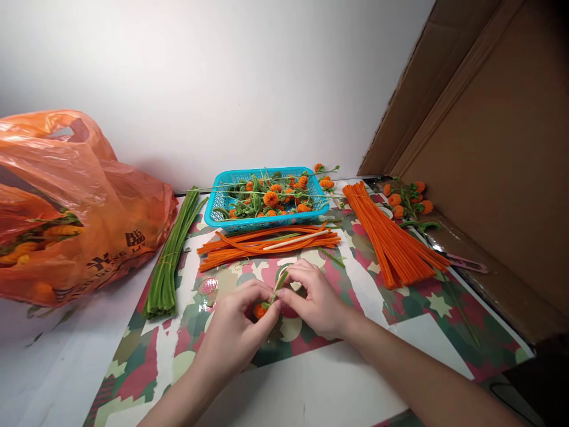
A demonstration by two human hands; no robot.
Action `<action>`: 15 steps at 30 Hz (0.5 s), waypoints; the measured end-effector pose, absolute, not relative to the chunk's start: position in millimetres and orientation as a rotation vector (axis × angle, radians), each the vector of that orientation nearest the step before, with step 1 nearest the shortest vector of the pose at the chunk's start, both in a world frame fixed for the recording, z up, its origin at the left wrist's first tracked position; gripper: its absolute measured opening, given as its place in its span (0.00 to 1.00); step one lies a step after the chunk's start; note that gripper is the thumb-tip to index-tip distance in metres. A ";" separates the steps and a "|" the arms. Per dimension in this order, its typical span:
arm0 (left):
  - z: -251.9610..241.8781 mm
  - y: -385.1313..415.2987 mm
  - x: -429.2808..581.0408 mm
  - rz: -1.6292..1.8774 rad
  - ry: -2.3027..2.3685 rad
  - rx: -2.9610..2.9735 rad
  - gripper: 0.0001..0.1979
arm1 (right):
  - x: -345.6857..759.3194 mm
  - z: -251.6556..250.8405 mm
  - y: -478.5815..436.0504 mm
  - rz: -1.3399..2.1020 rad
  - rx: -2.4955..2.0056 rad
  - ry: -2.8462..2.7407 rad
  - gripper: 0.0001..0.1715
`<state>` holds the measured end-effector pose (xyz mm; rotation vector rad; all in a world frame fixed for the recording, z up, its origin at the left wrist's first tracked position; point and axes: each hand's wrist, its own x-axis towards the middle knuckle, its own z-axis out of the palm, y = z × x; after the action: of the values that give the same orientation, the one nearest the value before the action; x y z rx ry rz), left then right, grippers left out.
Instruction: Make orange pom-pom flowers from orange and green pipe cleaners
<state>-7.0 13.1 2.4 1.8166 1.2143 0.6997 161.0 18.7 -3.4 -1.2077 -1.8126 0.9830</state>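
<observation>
Close together over the patterned mat, both hands work on one small piece. My left hand (246, 317) is closed around a small orange pipe-cleaner pumpkin (260, 310), its fingers partly hiding it. My right hand (313, 299) pinches a green pipe cleaner (280, 281) that rises from the pumpkin's top. Just beyond the hands lies a loose pile of orange pipe cleaners (231, 249), with a thin pale stick (296, 239) across it. Behind that stands a blue basket (267, 221) holding several orange pumpkins and curled green pieces.
Left of the basket lies a bundle of green pipe cleaners (171, 261); an orange plastic bag (89, 237) stands farther left. On the right are an orange pipe-cleaner bundle (391, 243), a sprig of pumpkins (406, 201) and pink-handled scissors (466, 263) by a cardboard wall (489, 130).
</observation>
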 end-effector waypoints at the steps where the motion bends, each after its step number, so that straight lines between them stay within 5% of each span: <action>1: 3.2 12.6 -7.4 0.725 1.227 1.832 0.09 | 161.2 -3.4 18.7 0.984 -1.210 -1.811 0.09; 15: 6.8 22.2 -15.1 0.566 1.025 1.165 0.13 | 165.7 -5.6 19.9 1.053 -1.057 -1.761 0.10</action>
<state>-15.1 22.2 6.8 1.1649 1.0254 0.5659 165.7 19.9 -5.6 -1.0570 -1.7614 1.0527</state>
